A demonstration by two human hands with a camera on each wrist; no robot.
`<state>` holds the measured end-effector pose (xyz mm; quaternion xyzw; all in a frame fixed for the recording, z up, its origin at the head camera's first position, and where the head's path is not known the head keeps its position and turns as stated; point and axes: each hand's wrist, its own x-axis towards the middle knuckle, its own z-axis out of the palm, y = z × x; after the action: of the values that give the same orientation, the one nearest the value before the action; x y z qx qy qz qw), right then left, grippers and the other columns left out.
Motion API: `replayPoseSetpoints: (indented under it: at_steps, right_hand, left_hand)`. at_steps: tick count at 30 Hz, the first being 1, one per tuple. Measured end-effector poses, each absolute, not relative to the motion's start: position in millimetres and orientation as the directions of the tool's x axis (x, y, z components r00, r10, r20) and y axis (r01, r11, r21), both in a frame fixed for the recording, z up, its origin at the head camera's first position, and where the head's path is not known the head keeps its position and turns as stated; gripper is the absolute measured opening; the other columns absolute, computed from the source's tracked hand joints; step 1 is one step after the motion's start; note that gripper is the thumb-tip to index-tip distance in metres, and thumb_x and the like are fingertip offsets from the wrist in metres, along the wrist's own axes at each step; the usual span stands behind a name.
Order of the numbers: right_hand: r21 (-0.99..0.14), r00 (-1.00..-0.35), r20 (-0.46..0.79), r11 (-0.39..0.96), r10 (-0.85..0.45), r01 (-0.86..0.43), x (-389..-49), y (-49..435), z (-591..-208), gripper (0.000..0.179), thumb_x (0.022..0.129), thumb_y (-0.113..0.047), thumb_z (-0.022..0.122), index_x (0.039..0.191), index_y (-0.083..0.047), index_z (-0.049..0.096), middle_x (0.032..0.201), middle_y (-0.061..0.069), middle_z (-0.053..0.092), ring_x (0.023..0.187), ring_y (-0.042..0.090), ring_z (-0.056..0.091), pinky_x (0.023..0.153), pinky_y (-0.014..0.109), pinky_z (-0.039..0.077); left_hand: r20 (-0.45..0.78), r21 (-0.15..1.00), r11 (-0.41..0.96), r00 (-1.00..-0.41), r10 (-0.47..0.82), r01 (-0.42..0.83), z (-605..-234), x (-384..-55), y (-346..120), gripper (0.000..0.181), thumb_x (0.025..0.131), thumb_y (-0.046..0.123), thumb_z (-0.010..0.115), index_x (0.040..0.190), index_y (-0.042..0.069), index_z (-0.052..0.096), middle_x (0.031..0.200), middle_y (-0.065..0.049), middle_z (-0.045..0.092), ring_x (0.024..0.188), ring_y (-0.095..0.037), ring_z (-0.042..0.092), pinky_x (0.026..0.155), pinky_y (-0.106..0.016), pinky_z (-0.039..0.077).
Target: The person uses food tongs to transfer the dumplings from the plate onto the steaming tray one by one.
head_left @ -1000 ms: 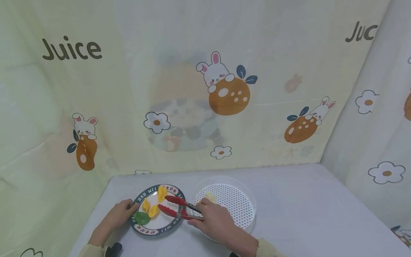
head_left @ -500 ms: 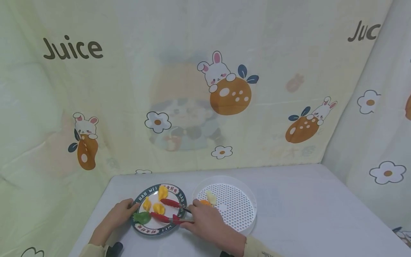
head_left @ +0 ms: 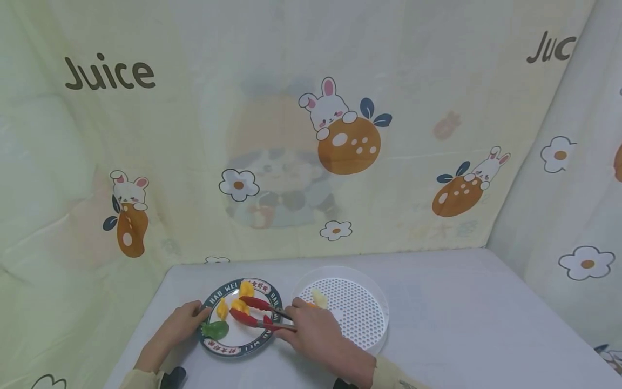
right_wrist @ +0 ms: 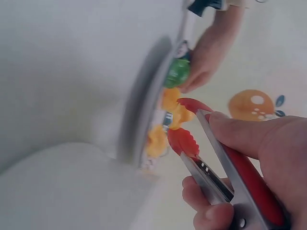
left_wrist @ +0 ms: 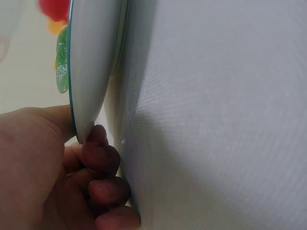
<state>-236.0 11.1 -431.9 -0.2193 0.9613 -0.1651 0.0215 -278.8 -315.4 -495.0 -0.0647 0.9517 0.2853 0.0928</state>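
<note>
My left hand (head_left: 181, 324) pinches the left rim of a round plate (head_left: 241, 350) with a dark patterned border, thumb above and fingers below in the left wrist view. On the plate lie several yellow pieces, one (head_left: 222, 309) at the left and one (head_left: 246, 288) at the back, plus a green piece (head_left: 215, 329) near my left thumb. My right hand (head_left: 316, 330) grips metal tongs (right_wrist: 211, 177) with red tips. The tips stand apart over the plate, close around the middle yellow piece (head_left: 238, 307); whether they touch it I cannot tell.
Right of the plate stands a white round basket (head_left: 384, 319) with a perforated bottom. A pale piece (head_left: 319, 298) and an orange piece, partly behind my right hand, lie in it. A printed curtain (head_left: 408, 108) hangs behind the white table (head_left: 461, 319).
The right hand and tongs moved left, and the tips have shifted from the plate's right side to the middle yellow piece. That piece now sits slightly farther back. The left hand stays on the rim.
</note>
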Motion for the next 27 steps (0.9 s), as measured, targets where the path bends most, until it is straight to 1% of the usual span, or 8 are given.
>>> replayPoseSetpoints:
  at_steps: [4, 12, 15, 20, 24, 27]
  right_hand:
    - [-0.346, -0.901, 0.056, 0.838, -0.43, -0.421, -232.9, 14.1, -422.0, 0.05, 0.085, -0.056, 0.073, 0.116, -0.017, 0.071, 0.089, -0.008, 0.055, 0.066, 0.007, 0.048, 0.054, 0.02, 0.041]
    - [-0.36, -0.9, 0.059, 0.831, -0.433, -0.423, -229.7, 23.6, -421.1, 0.051, 0.085, -0.059, 0.071, 0.117, -0.019, 0.071, 0.087, -0.009, 0.055, 0.067, 0.007, 0.048, 0.054, 0.02, 0.041]
    - [-0.359, -0.897, 0.072, 0.828, -0.436, -0.431, -229.1, 29.1, -423.2, 0.052, 0.086, -0.06, 0.07, 0.118, -0.02, 0.071, 0.089, -0.009, 0.058, 0.067, 0.006, 0.048, 0.054, 0.02, 0.041]
    - [-0.324, -0.888, 0.12, 0.828, -0.444, -0.458, -228.3, 39.3, -425.3, 0.051, 0.087, -0.059, 0.07, 0.119, -0.02, 0.071, 0.093, -0.008, 0.061, 0.068, 0.006, 0.047, 0.055, 0.02, 0.04]
    - [-0.317, -0.89, 0.146, 0.832, -0.432, -0.456, -225.9, 47.0, -425.3, 0.048, 0.086, -0.058, 0.071, 0.118, -0.021, 0.071, 0.09, -0.01, 0.059, 0.068, 0.005, 0.046, 0.054, 0.02, 0.039]
    - [-0.314, -0.895, 0.148, 0.838, -0.421, -0.446, -223.6, 52.0, -426.4, 0.047, 0.086, -0.058, 0.071, 0.118, -0.023, 0.07, 0.086, -0.012, 0.054, 0.067, 0.004, 0.045, 0.053, 0.02, 0.039]
  left_hand:
    - [-0.204, 0.526, 0.833, -0.976, -0.074, -0.173, -494.4, -278.2, -315.4, 0.032, 0.103, 0.036, 0.054, 0.087, 0.008, 0.054, 0.076, -0.004, 0.051, 0.073, -0.017, 0.049, 0.064, -0.031, 0.038]
    - [-0.205, 0.528, 0.832, -0.976, -0.07, -0.17, -491.6, -275.9, -313.2, 0.031, 0.103, 0.032, 0.053, 0.084, 0.009, 0.052, 0.074, -0.004, 0.05, 0.071, -0.017, 0.047, 0.063, -0.03, 0.037]
    - [-0.202, 0.526, 0.834, -0.977, -0.069, -0.167, -491.3, -275.5, -313.0, 0.031, 0.104, 0.033, 0.053, 0.084, 0.009, 0.052, 0.074, -0.004, 0.05, 0.072, -0.017, 0.047, 0.063, -0.03, 0.038]
    - [-0.202, 0.524, 0.836, -0.977, -0.065, -0.164, -491.1, -275.8, -312.8, 0.032, 0.104, 0.035, 0.052, 0.085, 0.009, 0.053, 0.075, -0.004, 0.051, 0.072, -0.017, 0.048, 0.063, -0.031, 0.039]
    - [-0.208, 0.524, 0.834, -0.976, -0.069, -0.171, -491.1, -276.0, -312.3, 0.033, 0.104, 0.036, 0.051, 0.085, 0.009, 0.053, 0.075, -0.004, 0.051, 0.072, -0.017, 0.048, 0.063, -0.031, 0.039]
    - [-0.212, 0.526, 0.832, -0.975, -0.072, -0.176, -490.5, -275.7, -311.5, 0.033, 0.104, 0.036, 0.052, 0.085, 0.009, 0.054, 0.075, -0.004, 0.051, 0.073, -0.017, 0.048, 0.063, -0.031, 0.04]
